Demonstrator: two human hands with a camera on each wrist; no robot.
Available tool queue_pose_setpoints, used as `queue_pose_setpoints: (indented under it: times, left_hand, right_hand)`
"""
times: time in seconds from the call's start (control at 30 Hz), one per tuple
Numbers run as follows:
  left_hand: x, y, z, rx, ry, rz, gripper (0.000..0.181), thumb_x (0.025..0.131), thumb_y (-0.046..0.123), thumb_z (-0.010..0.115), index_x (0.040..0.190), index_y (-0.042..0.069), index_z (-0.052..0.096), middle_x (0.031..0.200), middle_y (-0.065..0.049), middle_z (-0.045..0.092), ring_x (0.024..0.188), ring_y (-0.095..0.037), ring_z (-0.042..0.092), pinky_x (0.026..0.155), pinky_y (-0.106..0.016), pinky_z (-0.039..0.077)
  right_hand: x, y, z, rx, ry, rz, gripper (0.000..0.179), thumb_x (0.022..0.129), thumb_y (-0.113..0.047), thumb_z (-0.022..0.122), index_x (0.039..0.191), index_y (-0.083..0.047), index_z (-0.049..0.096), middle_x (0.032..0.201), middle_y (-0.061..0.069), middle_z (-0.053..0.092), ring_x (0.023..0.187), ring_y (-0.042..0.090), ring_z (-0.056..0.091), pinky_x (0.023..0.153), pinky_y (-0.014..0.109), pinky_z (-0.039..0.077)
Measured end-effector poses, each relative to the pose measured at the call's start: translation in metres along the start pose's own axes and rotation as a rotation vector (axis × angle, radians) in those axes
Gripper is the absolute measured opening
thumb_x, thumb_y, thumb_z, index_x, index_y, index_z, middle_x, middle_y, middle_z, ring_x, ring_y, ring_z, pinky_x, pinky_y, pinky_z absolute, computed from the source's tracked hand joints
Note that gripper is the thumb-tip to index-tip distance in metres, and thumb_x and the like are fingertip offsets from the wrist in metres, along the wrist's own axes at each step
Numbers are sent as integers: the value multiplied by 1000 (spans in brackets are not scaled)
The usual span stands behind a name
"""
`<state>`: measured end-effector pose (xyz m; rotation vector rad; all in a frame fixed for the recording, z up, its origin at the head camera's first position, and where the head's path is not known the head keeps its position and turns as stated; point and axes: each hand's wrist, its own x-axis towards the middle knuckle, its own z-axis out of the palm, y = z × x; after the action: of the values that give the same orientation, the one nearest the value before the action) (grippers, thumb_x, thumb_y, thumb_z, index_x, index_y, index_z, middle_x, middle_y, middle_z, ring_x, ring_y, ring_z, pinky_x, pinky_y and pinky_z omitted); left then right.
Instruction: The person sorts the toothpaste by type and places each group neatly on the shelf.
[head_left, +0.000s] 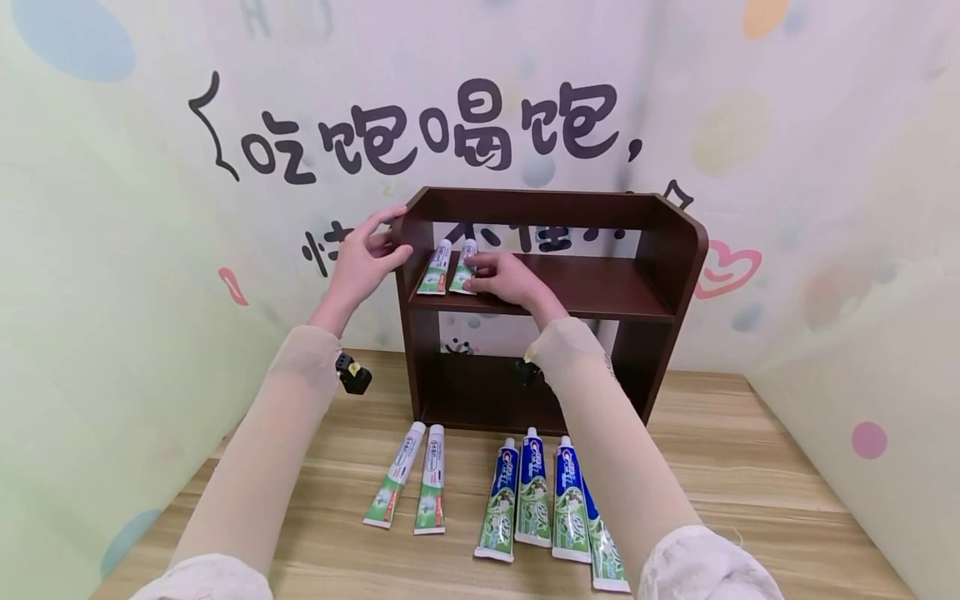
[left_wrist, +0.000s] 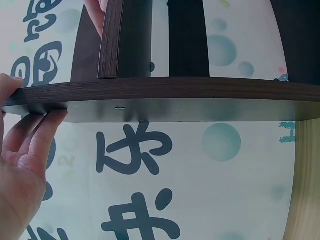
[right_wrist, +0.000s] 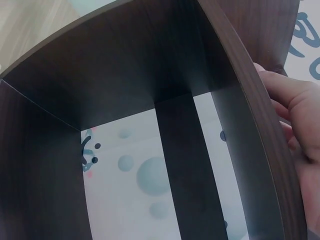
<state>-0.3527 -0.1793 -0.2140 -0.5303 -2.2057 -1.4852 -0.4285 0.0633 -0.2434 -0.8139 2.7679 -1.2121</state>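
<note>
A dark brown two-tier shelf (head_left: 540, 200) stands on the table. My left hand (head_left: 365, 260) grips its upper left side panel; the left wrist view shows the thumb on one face and the fingers (left_wrist: 47, 132) on the other. Two green-and-white toothpaste tubes stand tilted back at the left of the upper tier. My right hand (head_left: 510, 279) pinches the right one of them, a toothpaste tube (head_left: 460, 279), while the left toothpaste tube (head_left: 435, 268) is just beside it. In the right wrist view the shelf board hides that tube and part of my right hand (right_wrist: 300, 107).
Two more green-and-white tubes (head_left: 431, 487) lie on the wooden table (head_left: 322, 517) before the shelf. Several blue-and-green toothpaste tubes (head_left: 533, 492) lie to their right, one partly behind my right forearm. A printed wall covering (head_left: 480, 50) closes off the back and sides.
</note>
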Motion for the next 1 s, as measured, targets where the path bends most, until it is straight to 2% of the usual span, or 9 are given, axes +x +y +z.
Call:
queue_pose_setpoints:
  times: [0.23,0.4,1.0]
  left_hand:
    - [1,-1,0,15,4,-4,52,92,11,67,142,18,53,139,-22,58,127,-34,60,100,-41,56]
    - [-1,1,1,22,1,0,52,92,10,67,142,14,52,137,-21,61,125,-32,62,100,-41,55]
    - [-3,4,-2,37,7,1,52,92,10,67,142,13,52,137,-20,61,126,-31,61,103,-46,53]
  right_hand:
    - [0,1,-1,16,-7,-4,54,93,-26,69,143,-17,54,141,10,56,122,24,54,110,42,44]
    - [0,3,-2,63,-9,10,53,91,-24,71,141,-17,56,138,10,59,121,24,56,110,41,45]
    - [-1,2,-2,146,-21,14,52,90,-17,72,139,-14,58,137,11,60,117,24,57,107,39,46]
